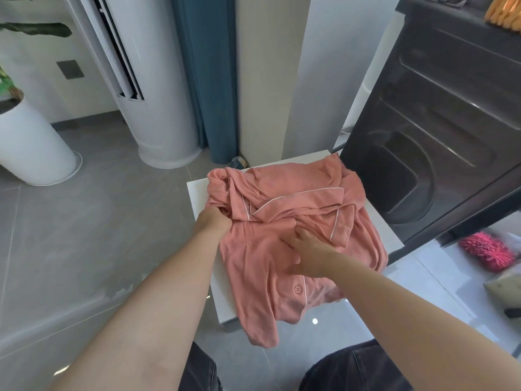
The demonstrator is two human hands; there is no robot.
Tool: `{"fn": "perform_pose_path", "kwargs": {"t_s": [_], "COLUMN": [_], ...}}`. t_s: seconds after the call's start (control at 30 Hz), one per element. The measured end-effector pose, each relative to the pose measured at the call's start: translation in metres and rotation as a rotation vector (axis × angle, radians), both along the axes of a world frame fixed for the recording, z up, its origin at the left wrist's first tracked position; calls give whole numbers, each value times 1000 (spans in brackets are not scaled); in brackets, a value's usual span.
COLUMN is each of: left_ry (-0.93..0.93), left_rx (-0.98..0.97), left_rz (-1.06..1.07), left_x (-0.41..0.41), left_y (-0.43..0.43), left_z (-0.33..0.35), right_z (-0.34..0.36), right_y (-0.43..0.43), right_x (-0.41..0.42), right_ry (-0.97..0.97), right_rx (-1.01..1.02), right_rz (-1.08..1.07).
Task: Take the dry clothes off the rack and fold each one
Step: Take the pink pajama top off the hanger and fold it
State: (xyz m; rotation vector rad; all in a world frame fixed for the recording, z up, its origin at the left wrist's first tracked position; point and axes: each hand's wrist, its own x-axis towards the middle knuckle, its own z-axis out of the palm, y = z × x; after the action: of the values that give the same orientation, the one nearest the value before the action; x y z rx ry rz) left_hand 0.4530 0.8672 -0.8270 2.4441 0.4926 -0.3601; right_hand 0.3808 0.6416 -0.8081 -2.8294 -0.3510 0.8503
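Note:
A salmon-pink button-up pyjama shirt [270, 266] with white piping lies crumpled on a small white table [198, 193]. Its hem hangs over the table's near edge. My left hand [212, 220] grips a bunched sleeve at the shirt's left side. My right hand [307, 253] lies flat on the shirt's front with fingers spread, pressing the cloth down just below the collar. No drying rack is in view.
A dark grey appliance [428, 131] stands right behind the table. On the left stand a white tower unit [158, 108] and a white plant pot [31, 145] on grey floor tiles. A blue curtain [214, 80] hangs behind. A pink fuzzy item [487, 253] lies at the right.

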Motion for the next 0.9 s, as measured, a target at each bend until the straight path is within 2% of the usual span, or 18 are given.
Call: {"fn": "perform_pose_path", "kwargs": {"t_s": [0.17,0.23,0.3,0.37,0.4,0.53,0.57,0.6,0.67,0.7,0.83,0.9], "left_ry": [-180,-240,-389,-561,-578,-424,-392,-352,-229,-170,-100,-212], "left_rx": [-103,-75,101,254,295,420,476,513,515,499,399,349], "left_rz": [216,260,108,-159,-276,-559,-605,-637,-662,-669,-645,-572], "left_x": [12,9,8,9,11,25,28,33,42,47,67,83], "left_y": [-4,-12,-24,-38,-45,-62,-62,-62,-59,-58,-57,-63], "left_z": [3,7,10,11,10,-2,-4,-5,-11,-15,-15,-6], "right_z": [-4,-9,-7,4,12,29,25,20,2,-7,-22,-13], "right_y": [1,5,8,8,8,-8,-17,-27,-45,-52,-58,-56], "right_x": [12,19,29,41,48,82,89,95,104,106,124,143], "right_ry": [-33,-45,-19,-7,-53,-498,-480,-384,-189,-175,-256,-363], "right_rx": [-30,-51,-72,-79,-69,-31,-85,-160,-285,-309,-271,-215], "right_rz": [-44,-66,-50,20,26,-67,-61,-56,-55,-40,-18,-14]}}
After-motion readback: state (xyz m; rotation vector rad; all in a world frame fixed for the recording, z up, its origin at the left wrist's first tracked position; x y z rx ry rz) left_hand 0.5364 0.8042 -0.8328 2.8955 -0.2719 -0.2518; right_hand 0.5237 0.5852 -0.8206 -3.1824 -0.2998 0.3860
